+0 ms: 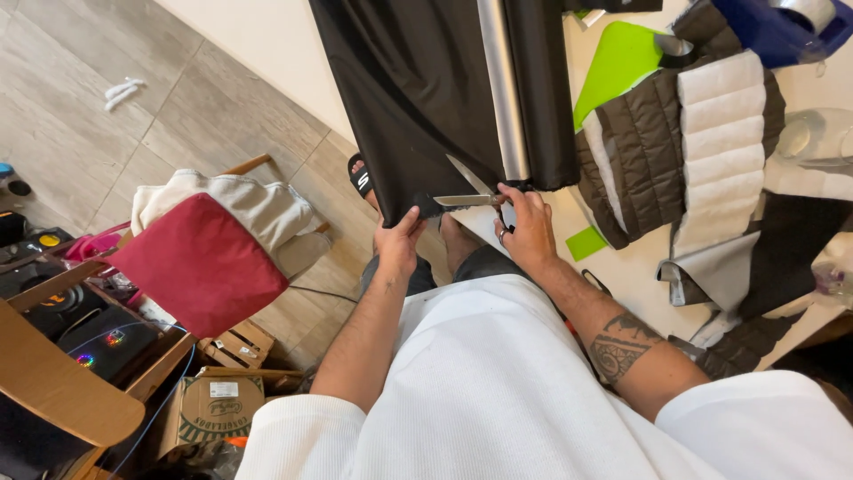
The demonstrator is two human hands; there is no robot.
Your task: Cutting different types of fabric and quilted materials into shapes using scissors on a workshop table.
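A sheet of black fabric (418,98) hangs off a white table edge from a roll with a silver tube (502,89). My left hand (398,242) pinches the fabric's lower edge and pulls it taut. My right hand (530,229) grips a pair of scissors (469,200), whose steel blades point left and meet the fabric's bottom hem between both hands. A ring sits on a right finger.
On the white table (622,267) to the right lie quilted brown-and-white fabric pieces (684,142), a green sheet (617,58) and a blue thing (773,27). To the left stands a wooden chair with a red cushion (200,262) and a cardboard box (213,409) on the tiled floor.
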